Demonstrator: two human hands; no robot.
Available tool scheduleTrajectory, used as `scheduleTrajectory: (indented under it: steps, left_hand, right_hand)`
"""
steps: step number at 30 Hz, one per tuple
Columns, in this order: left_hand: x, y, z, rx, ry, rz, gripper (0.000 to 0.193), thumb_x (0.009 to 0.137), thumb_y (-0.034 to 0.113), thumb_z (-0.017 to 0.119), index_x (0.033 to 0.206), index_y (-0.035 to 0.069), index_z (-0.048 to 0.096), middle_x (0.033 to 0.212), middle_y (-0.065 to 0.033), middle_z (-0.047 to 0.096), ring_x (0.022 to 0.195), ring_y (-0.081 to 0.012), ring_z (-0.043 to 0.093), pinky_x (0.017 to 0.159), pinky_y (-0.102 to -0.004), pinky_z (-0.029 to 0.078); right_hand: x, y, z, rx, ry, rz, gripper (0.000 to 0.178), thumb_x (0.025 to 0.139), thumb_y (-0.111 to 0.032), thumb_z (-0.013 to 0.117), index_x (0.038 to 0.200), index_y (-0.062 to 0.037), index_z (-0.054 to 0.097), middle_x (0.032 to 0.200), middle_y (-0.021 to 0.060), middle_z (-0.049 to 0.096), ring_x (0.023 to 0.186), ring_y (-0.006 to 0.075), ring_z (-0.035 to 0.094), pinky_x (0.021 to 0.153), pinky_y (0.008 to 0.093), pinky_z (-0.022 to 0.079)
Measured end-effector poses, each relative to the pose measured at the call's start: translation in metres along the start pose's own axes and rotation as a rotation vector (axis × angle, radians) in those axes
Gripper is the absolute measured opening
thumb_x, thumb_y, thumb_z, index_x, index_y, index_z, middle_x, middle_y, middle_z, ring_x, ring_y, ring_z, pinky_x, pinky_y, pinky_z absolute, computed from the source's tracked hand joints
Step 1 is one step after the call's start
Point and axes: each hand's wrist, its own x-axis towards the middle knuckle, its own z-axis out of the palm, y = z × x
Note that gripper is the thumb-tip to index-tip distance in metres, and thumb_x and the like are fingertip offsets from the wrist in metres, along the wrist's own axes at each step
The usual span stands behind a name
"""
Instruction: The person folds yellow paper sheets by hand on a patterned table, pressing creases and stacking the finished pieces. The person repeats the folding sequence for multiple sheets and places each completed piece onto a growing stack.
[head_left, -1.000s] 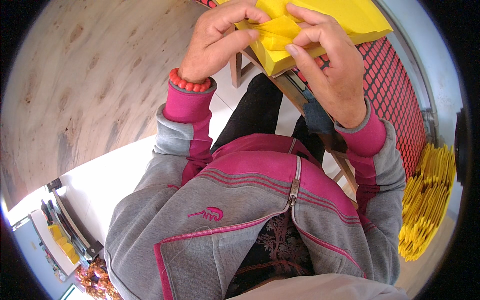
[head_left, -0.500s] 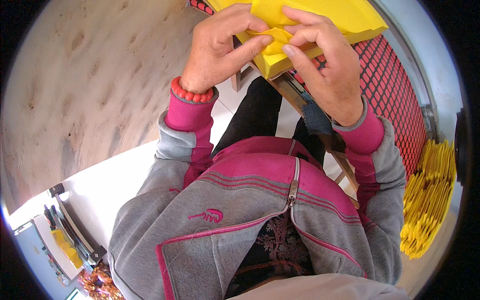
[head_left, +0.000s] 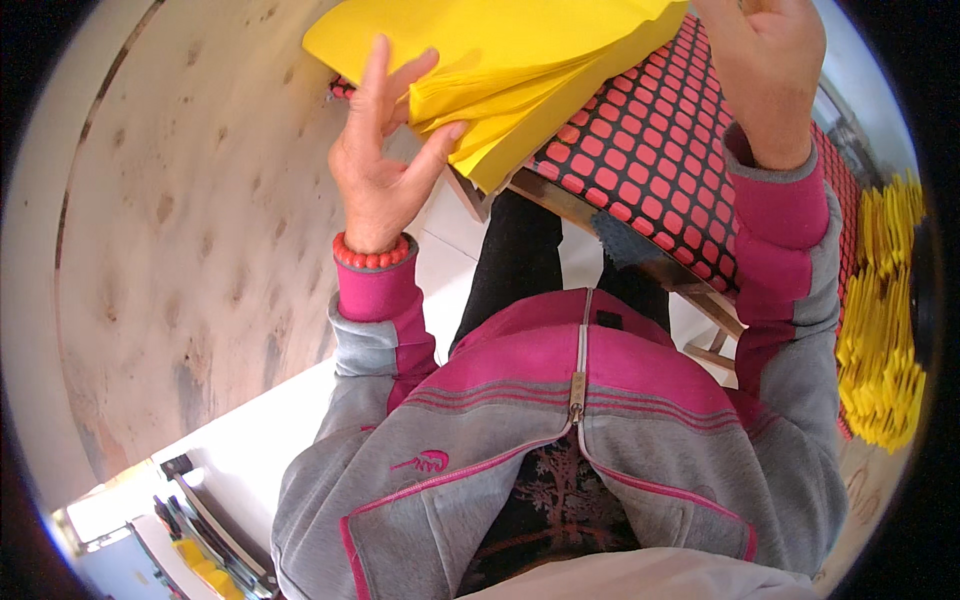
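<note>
A yellow folded piece, paper or cloth I cannot tell, lies on the red-and-black patterned surface with its pleated edge toward me. Beside its left end is my left hand, wearing a red bead bracelet. The fingers are spread apart, the index fingertip over the yellow and the thumb tip at the pleats; nothing is gripped. My right hand is at the top right, close to the far right end of the yellow piece. Its fingertips are cut off by the picture's edge, so their grip is hidden.
The patterned table cover rests on a wooden frame. At the right stand stacks of yellow folded pieces. A pale, stained board surface fills the left. Dark-trousered legs are below the table edge.
Both hands were pinching the yellow folds together. My left hand has spread its fingers, and my right hand has moved away up and right. The yellow piece has shifted left in view.
</note>
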Motion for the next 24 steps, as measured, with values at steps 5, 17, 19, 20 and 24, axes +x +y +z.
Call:
scheduleTrajectory:
  steps: [5,17,19,20,24]
  left_hand:
    - [0.017,0.005,-0.014,0.16,-0.28,0.158,0.033,0.078,-0.002,0.079,0.11,0.006,0.075,0.12,-0.0129,0.073,0.103,-0.0283,0.073,0.088,-0.0359,0.058]
    - [0.039,0.023,-0.019,0.526,-0.523,0.377,0.04,0.078,-0.004,0.074,0.117,0.007,0.071,0.12,-0.01,0.073,0.103,-0.0302,0.072,0.086,-0.0361,0.059]
    - [0.039,0.018,-0.019,0.498,-0.506,0.361,0.041,0.079,-0.005,0.072,0.119,0.007,0.07,0.117,-0.0115,0.073,0.103,-0.0307,0.072,0.087,-0.0364,0.059]
    - [0.04,0.016,-0.019,0.48,-0.494,0.354,0.042,0.08,-0.006,0.071,0.119,0.008,0.069,0.116,-0.0122,0.073,0.103,-0.031,0.072,0.087,-0.0365,0.058]
    - [0.052,0.007,-0.028,0.394,-0.461,0.135,0.031,0.089,-0.003,0.066,0.119,0.008,0.068,0.104,-0.0157,0.072,0.095,-0.0324,0.072,0.083,-0.0337,0.057]
  right_hand:
    - [0.014,0.02,-0.01,-0.042,0.121,-0.157,0.013,0.098,-0.006,0.064,0.108,0.001,0.061,0.118,0.0128,0.067,0.101,0.0118,0.065,0.092,0.0265,0.052]
    - [0.019,0.009,-0.047,-0.218,0.175,-0.151,0.015,0.096,-0.007,0.067,0.108,0.001,0.064,0.1,0.0048,0.068,0.092,0.0105,0.065,0.086,0.0251,0.053]
    - [0.011,0.011,-0.045,-0.076,0.164,-0.024,0.016,0.096,-0.007,0.068,0.108,0.0015,0.064,0.1,0.0052,0.068,0.091,0.0107,0.065,0.085,0.0251,0.053]
    - [0.006,0.013,-0.042,-0.005,0.157,0.04,0.016,0.095,-0.007,0.068,0.108,0.0018,0.064,0.1,0.0053,0.069,0.09,0.0108,0.065,0.084,0.0251,0.053]
    - [-0.023,0.017,-0.042,0.224,-0.155,0.192,0.017,0.101,-0.015,0.065,0.111,-0.002,0.065,0.122,0.0124,0.07,0.108,0.0192,0.068,0.094,0.031,0.053]
